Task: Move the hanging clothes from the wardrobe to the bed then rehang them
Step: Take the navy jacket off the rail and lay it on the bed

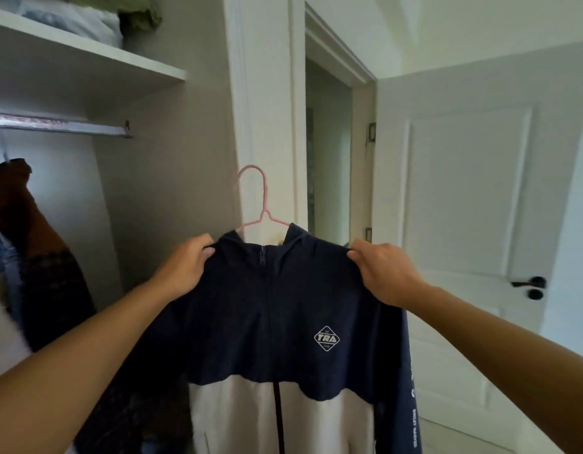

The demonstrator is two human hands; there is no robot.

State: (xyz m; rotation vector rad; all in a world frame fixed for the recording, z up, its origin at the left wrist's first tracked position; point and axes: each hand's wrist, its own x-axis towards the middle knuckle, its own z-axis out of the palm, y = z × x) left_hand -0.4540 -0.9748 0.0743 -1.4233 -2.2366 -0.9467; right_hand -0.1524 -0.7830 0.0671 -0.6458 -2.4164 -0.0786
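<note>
Hands (185, 263) (378, 273) pinching hoodie (277, 306) shoulders on pink hanger (255, 201), beside wardrobe (87, 60).

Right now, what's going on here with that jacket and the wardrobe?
A person holds up a navy and white zip jacket on a pink hanger, the left hand gripping one shoulder and the right hand the other. The hanger's hook is free, not on the wardrobe rail. A brown garment hangs from the rail at left. A white door stands open on the right.
</note>
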